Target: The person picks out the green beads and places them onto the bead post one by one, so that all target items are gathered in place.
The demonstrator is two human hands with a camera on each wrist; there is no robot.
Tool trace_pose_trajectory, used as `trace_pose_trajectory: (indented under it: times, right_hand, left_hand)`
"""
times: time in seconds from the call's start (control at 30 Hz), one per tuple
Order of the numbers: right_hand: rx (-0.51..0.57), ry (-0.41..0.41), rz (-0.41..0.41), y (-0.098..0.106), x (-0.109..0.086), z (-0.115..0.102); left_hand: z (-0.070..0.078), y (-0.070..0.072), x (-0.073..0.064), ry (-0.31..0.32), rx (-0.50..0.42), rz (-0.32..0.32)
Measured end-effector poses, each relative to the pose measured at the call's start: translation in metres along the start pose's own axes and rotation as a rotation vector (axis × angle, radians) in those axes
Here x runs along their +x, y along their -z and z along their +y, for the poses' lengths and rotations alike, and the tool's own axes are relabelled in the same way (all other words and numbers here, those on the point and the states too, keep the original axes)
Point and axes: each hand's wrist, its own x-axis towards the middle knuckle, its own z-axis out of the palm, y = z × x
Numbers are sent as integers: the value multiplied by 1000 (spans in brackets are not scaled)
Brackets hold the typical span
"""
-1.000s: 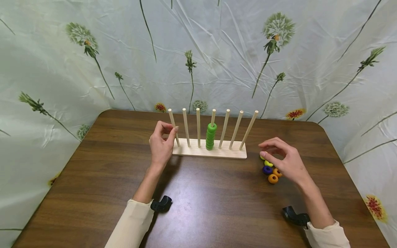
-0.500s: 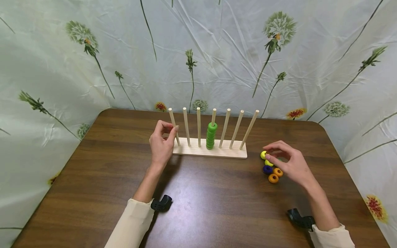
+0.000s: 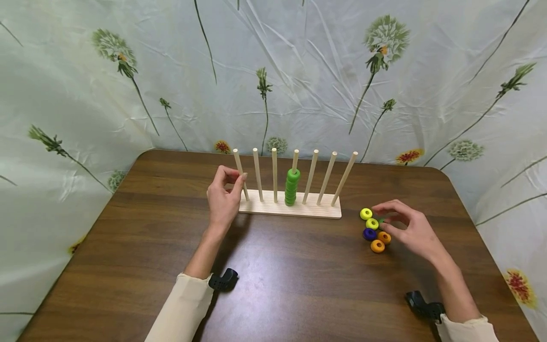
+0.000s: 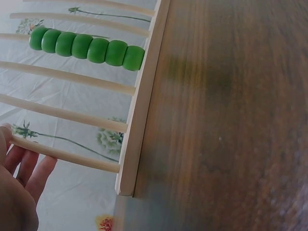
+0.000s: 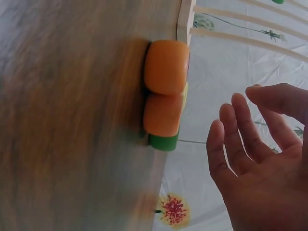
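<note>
A pale wooden stand (image 3: 290, 211) holds a row of several upright pegs. Stacked green beads (image 3: 292, 187) fill most of the middle peg. With thumb and fingers, my left hand (image 3: 225, 195) pinches the leftmost peg (image 4: 72, 158) partway up. My right hand (image 3: 410, 228) hovers over the right side of a cluster of loose beads, its fingers loosely bent and nothing between them in the right wrist view. The cluster has two yellow beads (image 3: 365, 214), a dark blue bead (image 3: 369, 234), two orange beads (image 5: 166, 66) and a green bead (image 5: 163, 141), which the right fingers partly cover in the head view.
Everything stands on a brown wooden table (image 3: 290, 280). A pale curtain (image 3: 205, 85) with a dandelion print hangs behind its far edge. Black wrist devices (image 3: 224, 280) sit at both cuffs.
My right hand has drawn back to the right and slightly toward me, uncovering the yellow beads. The left hand keeps its hold on the peg.
</note>
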Motion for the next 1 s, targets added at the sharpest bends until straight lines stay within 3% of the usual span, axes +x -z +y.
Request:
trace_pose_trajectory:
  times: [0.43,1.0]
  right_hand:
    - [-15,-24,-33,5,-6,14]
    - [-69,-121,-80,9,-8,24]
  left_hand:
    - [0,0,0,-14,1,-4]
    - [0,1,0,-15,19,-2]
